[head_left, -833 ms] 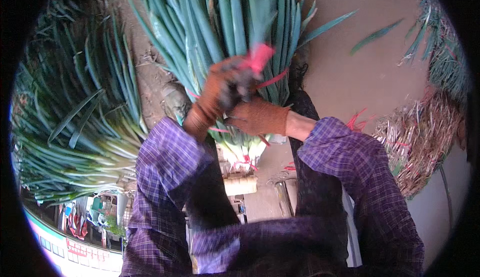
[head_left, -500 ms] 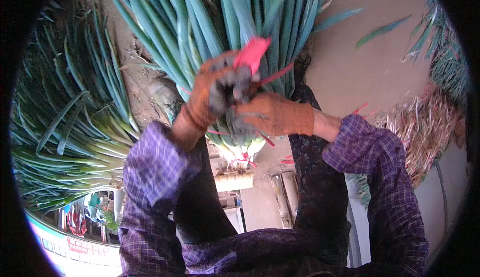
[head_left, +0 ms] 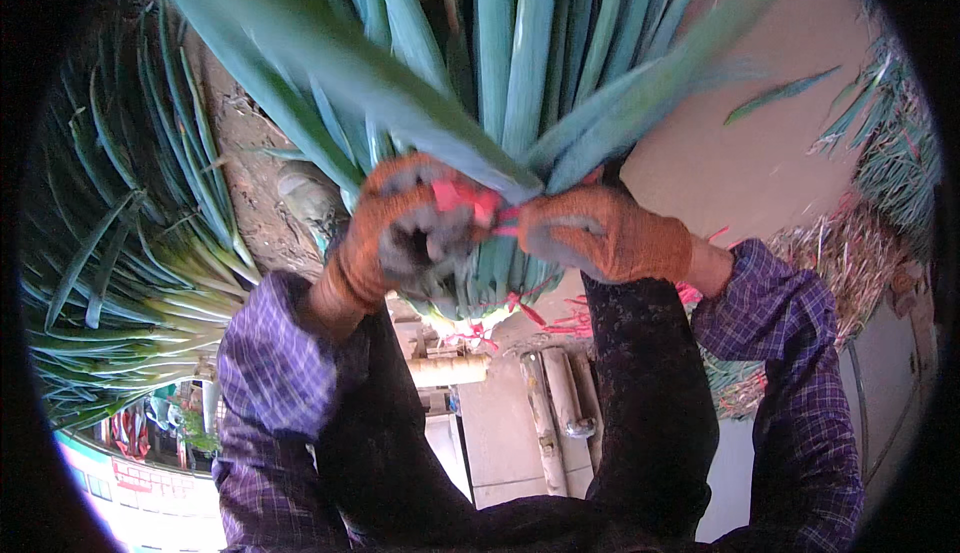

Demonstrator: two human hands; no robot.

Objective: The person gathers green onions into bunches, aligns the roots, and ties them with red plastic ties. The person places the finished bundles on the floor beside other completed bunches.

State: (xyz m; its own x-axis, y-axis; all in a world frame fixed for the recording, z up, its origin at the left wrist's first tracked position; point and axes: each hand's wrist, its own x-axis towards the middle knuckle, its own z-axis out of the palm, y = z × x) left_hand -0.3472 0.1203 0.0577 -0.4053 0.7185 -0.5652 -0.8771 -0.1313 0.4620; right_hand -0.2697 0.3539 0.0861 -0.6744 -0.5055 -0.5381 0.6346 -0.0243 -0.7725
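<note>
A large bundle of green onions (head_left: 525, 63) lies before me between my knees, its leaves fanning away and its pale root end toward me. My left hand (head_left: 412, 228), in an orange glove with grey palm, is closed on a red plastic strip (head_left: 465, 198) over the bundle. Close beside it, my right hand (head_left: 605, 233), gloved alike, grips the strip's other side. A short red length stretches between the hands. Several leaves rise above them, spreading left and right. Another red tie (head_left: 525, 310) circles the bundle nearer its roots. The right fingertips are partly hidden.
A heap of loose green onions (head_left: 130, 283) lies at left. On the right are dry straw-like trimmings (head_left: 835, 258) and a pile of green leaves (head_left: 885, 138). Below the bundle are a pale roller (head_left: 448, 370) and metal tubes (head_left: 555, 403). Red strips (head_left: 575, 319) lie near my right knee.
My hands were close together and have drawn apart, the right one moving right, with the red strip between them. Several leaves now stand up and spread above the hands.
</note>
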